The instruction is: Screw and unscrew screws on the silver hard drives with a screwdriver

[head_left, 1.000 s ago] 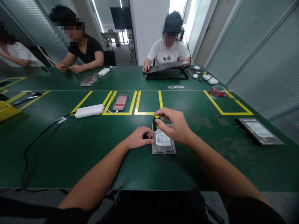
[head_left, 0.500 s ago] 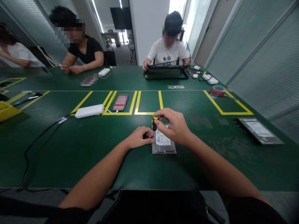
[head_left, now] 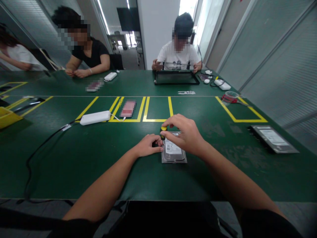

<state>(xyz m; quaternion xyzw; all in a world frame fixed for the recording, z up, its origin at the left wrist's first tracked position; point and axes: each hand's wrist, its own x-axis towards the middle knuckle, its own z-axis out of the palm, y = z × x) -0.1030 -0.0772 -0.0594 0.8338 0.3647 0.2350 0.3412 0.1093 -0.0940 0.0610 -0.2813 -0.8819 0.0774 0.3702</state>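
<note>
A silver hard drive (head_left: 174, 156) with a white label lies flat on the green table in front of me. My right hand (head_left: 186, 134) grips the black-and-yellow handle of a short screwdriver (head_left: 162, 132) between thumb and fingers. The screwdriver stands nearly upright over the drive's left edge, its tip partly hidden by fingers. My left hand (head_left: 149, 145) is at that same edge, thumb against the drive and fingers curled around it close to the screwdriver's tip.
A second drive-like metal unit (head_left: 273, 138) lies to the right. A white power strip (head_left: 95, 117) feeds a phone (head_left: 128, 109) on the left. Beyond are yellow tape outlines, red-handled pliers (head_left: 229, 98), and a black frame (head_left: 177, 83) before a co-worker (head_left: 176, 54). A yellow bin (head_left: 10, 118) stands far left.
My right fingers have shifted on the screwdriver handle, exposing more of its yellow top; the handle sits slightly lower. Across the table, the co-worker has raised a thin panel above the black frame.
</note>
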